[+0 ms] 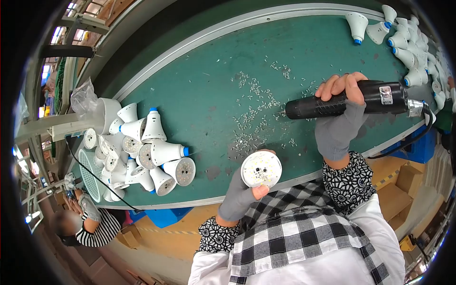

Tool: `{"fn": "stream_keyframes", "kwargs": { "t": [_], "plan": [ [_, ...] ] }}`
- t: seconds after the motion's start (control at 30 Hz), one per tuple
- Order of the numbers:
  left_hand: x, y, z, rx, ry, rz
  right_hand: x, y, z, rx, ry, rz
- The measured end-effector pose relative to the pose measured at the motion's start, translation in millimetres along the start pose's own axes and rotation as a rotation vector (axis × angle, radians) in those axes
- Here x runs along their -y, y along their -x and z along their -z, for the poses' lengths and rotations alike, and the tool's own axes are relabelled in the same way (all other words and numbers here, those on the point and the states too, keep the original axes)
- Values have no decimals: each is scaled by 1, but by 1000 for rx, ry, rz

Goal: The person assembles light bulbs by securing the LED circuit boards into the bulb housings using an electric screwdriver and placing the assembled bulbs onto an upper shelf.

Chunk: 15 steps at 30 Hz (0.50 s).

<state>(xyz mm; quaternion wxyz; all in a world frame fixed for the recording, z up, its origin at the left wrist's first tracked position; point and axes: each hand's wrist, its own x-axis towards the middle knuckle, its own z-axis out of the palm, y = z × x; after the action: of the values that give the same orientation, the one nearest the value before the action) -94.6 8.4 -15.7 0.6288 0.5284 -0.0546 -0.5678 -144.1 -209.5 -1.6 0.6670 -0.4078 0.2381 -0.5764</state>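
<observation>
My left hand [243,187], in a grey fingerless glove, holds a white bulb housing [261,169] near the front edge, its round LED board facing up. My right hand [343,102], gloved the same way, is wrapped round a black electric screwdriver [318,105], which lies nearly level with its tip pointing left. The tip is over many small screws [256,111] scattered on the green tabletop [204,85]. Tip and bulb are apart. The bulb's body is mostly hidden under the board and my left hand.
A pile of white bulb housings [153,154] lies at the left beside a green basket [90,175]. More housings [403,57] crowd the back right. The screwdriver's cable [403,147] runs off its right end. Another person [99,223] is at the lower left.
</observation>
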Motion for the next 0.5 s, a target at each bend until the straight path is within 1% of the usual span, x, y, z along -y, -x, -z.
{"fn": "stream_keyframes", "kwargs": {
  "t": [0.13, 0.23, 0.33, 0.43, 0.5],
  "plan": [
    [-7, -1, -1, 4, -31, -2, -1, -1, 0, 24, 51, -23],
    [-12, -4, 1, 79, -62, -84, 7, -2, 2, -27, -61, -80],
    [-24, -12, -12, 30, -276, -226, 20, -5, 11, -71, -194, -163],
    [-24, -21, -10, 76, -711, -453, 34, -5, 16, -56, -219, -177],
    [-26, -21, -17, 120, -680, -449, 42, -3, 18, -28, -257, -194]
  ]
}}
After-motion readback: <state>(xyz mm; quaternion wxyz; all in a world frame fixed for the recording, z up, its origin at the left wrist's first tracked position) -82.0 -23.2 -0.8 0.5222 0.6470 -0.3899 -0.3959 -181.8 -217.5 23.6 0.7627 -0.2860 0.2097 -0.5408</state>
